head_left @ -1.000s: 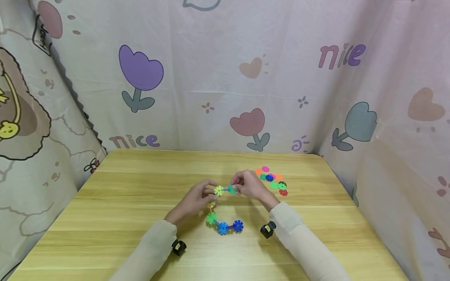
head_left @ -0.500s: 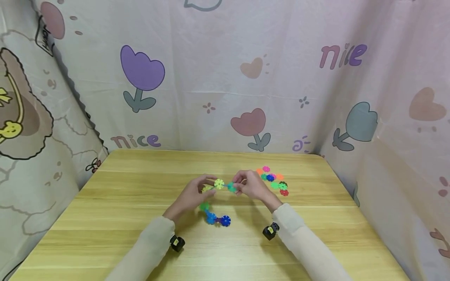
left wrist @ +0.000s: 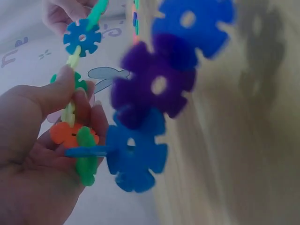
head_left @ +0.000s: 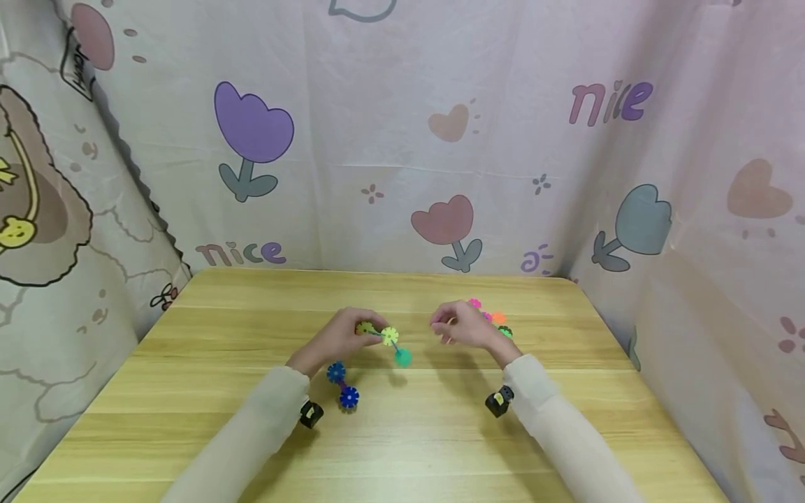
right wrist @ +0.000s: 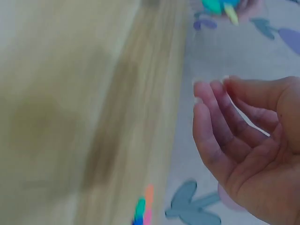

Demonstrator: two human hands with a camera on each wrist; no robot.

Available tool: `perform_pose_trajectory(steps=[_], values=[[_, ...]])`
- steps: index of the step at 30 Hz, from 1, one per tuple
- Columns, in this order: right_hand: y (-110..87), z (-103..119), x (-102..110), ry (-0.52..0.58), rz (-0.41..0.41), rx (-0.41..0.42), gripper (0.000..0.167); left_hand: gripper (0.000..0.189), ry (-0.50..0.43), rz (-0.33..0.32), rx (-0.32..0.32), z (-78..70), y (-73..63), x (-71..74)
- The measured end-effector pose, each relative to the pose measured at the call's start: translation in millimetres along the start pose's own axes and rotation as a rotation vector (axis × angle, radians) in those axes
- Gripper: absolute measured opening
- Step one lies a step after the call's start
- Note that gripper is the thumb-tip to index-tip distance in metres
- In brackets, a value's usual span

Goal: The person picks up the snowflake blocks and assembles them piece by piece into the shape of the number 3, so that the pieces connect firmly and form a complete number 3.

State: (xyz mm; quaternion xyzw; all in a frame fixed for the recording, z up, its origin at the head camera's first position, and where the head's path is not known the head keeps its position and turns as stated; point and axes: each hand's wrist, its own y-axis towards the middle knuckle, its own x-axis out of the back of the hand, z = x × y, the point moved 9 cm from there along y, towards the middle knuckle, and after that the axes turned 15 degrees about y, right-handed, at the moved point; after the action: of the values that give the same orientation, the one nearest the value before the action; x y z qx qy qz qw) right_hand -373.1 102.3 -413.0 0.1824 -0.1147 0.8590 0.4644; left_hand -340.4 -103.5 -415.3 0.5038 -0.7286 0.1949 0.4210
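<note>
In the head view, your left arm [head_left: 242, 426] extends from the lower left toward the centre; your right arm [head_left: 562, 426] extends inward from the lower right. Your left hand [head_left: 342, 332], just left of centre, pinches between thumb and fingers. Your right hand [head_left: 464, 324], right of centre, is apart from it: fingers loosely curved, thumb near the fingertips.

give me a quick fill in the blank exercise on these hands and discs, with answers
1. The left hand holds a chain; in the left wrist view, the two closest blue discs flank a ____ one.
2. The right hand holds ____.
3. Loose discs lie nearer the ____ hand.
Missing words: purple; nothing; right
</note>
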Motion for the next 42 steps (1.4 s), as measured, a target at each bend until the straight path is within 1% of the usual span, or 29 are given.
perform_pose_trajectory(steps=[5,8,12,14,18,21,25,28,31,35,40,42], values=[[0.3,-16,40,-0.139,-0.136,-0.022,0.015,0.019,0.065,0.050,-0.076,-7.5,2.2,0.3],[-0.3,-28,57,-0.222,-0.188,-0.041,0.014,0.019,0.082,0.083,-0.100,-10.3,3.1,-1.2],[0.1,-46,71,-0.303,-0.247,-0.074,0.013,0.018,0.091,0.113,-0.102,-12.8,4.3,-3.8],[0.0,-55,76,-0.316,-0.272,-0.102,0.014,0.017,0.097,0.120,-0.104,-15.0,4.2,-4.3],[-1.2,-71,81,-0.331,-0.304,-0.136,0.020,0.015,0.104,0.130,-0.102,-16.8,2.9,-6.8],[-1.5,-78,82,-0.356,-0.316,-0.137,0.025,0.013,0.104,0.129,-0.101,-16.0,1.6,-9.0],[-1.1,-83,82,-0.408,-0.328,-0.138,0.027,0.012,0.105,0.129,-0.101,-15.4,0.3,-10.4],[-1.1,-85,83,-0.421,-0.334,-0.145,0.026,0.011,0.107,0.134,-0.099,-15.1,-0.4,-11.3],[-1.2,-87,85,-0.407,-0.341,-0.155,0.026,0.010,0.108,0.135,-0.106,-15.0,-0.5,-12.1],[-1.8,-87,86,-0.379,-0.343,-0.154,0.021,0.009,0.115,0.132,-0.131,-14.6,-0.2,-13.4],[-1.9,-77,83,-0.340,-0.343,-0.109,0.010,0.007,0.114,0.139,-0.177,-16.2,-0.3,-15.6],[-0.1,-70,79,-0.320,-0.329,-0.081,0.008,0.007,0.108,0.142,-0.186,-16.9,-0.5,-15.8]])
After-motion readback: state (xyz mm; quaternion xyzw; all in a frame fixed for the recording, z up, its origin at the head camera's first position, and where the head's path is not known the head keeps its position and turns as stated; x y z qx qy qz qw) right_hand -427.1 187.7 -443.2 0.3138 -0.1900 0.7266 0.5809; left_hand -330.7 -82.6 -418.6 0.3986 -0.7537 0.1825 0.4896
